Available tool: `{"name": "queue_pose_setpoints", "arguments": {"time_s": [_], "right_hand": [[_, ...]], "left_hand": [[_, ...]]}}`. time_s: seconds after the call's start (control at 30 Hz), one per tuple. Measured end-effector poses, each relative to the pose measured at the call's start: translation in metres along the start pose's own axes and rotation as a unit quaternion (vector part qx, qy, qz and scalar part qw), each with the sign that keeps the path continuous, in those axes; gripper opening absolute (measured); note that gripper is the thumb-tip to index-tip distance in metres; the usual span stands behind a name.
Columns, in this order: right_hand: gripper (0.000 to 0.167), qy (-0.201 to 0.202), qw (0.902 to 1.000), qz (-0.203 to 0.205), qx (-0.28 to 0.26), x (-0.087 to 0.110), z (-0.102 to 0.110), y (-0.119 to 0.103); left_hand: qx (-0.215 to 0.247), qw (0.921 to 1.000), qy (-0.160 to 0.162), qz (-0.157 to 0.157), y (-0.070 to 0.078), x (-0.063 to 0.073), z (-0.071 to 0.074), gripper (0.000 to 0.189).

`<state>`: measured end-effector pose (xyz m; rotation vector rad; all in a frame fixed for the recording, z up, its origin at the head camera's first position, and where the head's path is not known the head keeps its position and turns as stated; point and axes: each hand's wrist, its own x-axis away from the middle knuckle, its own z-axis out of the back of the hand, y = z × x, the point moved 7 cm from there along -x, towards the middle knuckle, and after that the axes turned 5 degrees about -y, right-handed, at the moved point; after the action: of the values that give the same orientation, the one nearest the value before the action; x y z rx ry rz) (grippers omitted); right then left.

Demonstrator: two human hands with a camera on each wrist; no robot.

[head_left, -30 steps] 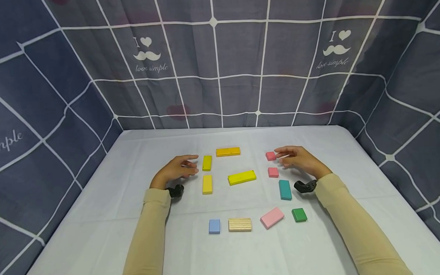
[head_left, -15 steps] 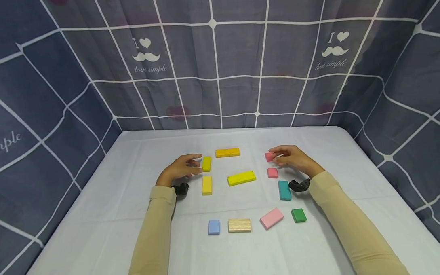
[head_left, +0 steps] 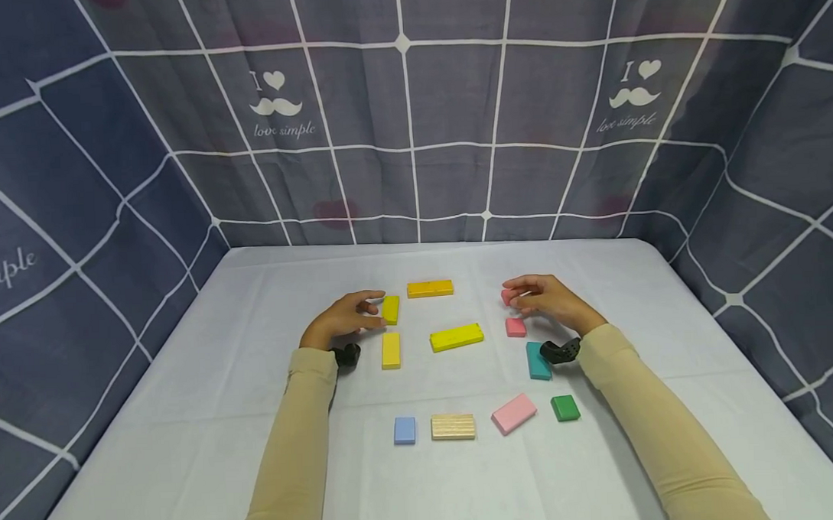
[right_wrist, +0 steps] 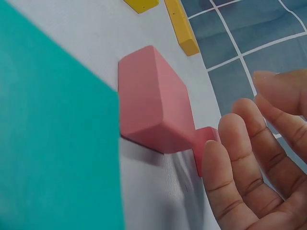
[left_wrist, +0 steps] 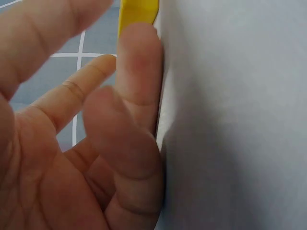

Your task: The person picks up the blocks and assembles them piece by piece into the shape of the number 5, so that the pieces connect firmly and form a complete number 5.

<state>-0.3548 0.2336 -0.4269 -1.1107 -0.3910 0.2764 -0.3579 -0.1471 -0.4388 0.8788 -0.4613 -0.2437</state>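
Observation:
My left hand (head_left: 346,316) hovers low over the cloth with its fingers spread at the left side of a yellow block (head_left: 391,310). Past those fingertips, the left wrist view shows part of the yellow block (left_wrist: 139,10). On the other side, the right hand (head_left: 550,300) has its fingers and thumb around the far small pink block (head_left: 506,296), which they partly cover. The right wrist view has this pink block (right_wrist: 198,155) right beside the relaxed fingertips. A second small pink block (head_left: 516,328) lies just nearer, and a teal block (head_left: 537,360) is under the right wrist device.
On the white cloth (head_left: 369,483) lie an orange-yellow block (head_left: 430,288), a bright yellow one (head_left: 457,337) and another yellow one (head_left: 390,351). Nearer are blue (head_left: 405,431), ridged beige (head_left: 453,427), light pink (head_left: 514,414) and green (head_left: 565,408) blocks. Checked curtains (head_left: 452,98) enclose the table.
Both hands have moved inward: the left rightward to the upper yellow block, the right leftward over the far small pink block. The blocks lie where they did.

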Motion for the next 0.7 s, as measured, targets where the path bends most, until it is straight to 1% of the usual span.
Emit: {"name": "queue_pose_setpoints", "arguments": {"time_s": [0.23,0.33,0.4,0.57,0.7], "right_hand": [[0.051,-0.004,1.0000,0.006,-0.003,-0.004,-0.005,-0.005],[0.050,-0.009,0.9999,0.008,0.003,-0.006,-0.008,-0.006],[0.048,-0.007,1.0000,0.003,0.000,-0.008,-0.009,-0.006],[0.047,-0.006,0.9999,-0.001,0.012,-0.010,-0.011,-0.007],[0.046,-0.011,0.9996,0.011,0.023,-0.012,-0.011,-0.009]], "left_hand": [[-0.003,0.9999,-0.001,0.010,-0.004,-0.005,0.001,0.072],[-0.009,0.9998,0.001,0.016,-0.004,-0.006,0.001,0.073],[-0.011,0.9998,0.003,0.017,-0.004,-0.006,0.002,0.073],[-0.012,0.9999,0.006,0.010,-0.003,-0.006,0.001,0.071],[-0.011,0.9999,0.004,0.008,-0.004,-0.007,-0.001,0.070]]}}
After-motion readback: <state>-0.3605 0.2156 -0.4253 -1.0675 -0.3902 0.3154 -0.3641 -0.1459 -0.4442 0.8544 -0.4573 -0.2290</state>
